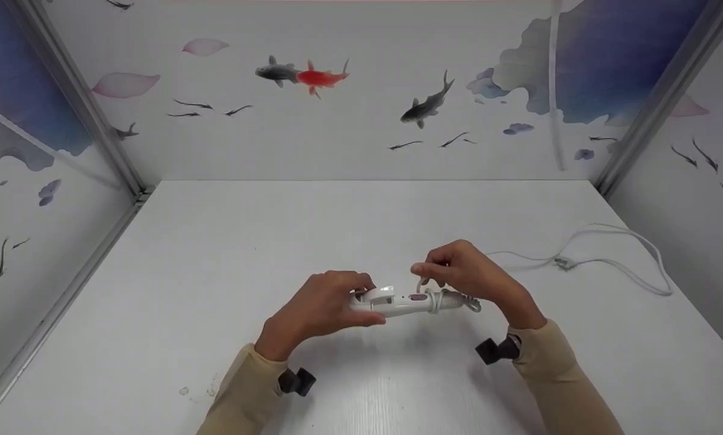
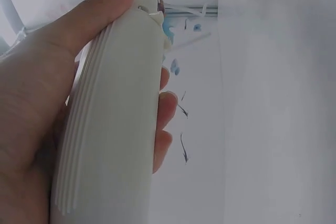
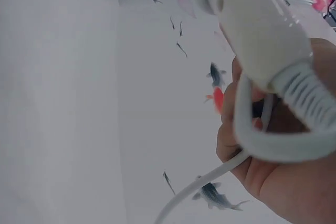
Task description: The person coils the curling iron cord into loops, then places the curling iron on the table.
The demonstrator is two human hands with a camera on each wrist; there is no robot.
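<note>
A white curling iron (image 1: 402,305) is held level above the table, its handle end pointing right. My left hand (image 1: 331,302) grips its left part, thumb along the near side and fingers on the far side. In the left wrist view its ribbed white body (image 2: 115,114) fills the palm. Turns of the pale power cord (image 1: 437,301) are wound round the handle. Over the handle, my right hand (image 1: 467,269) pinches a length of this cord between thumb and fingers. The right wrist view shows the cord looping below the handle's ridged sleeve (image 3: 310,95).
From the right hand the cord's loose length (image 1: 630,229) trails over the right side of the white table (image 1: 216,241). The plug (image 1: 564,263) lies there. Printed panels with fish (image 1: 425,109) enclose the table at the back and sides.
</note>
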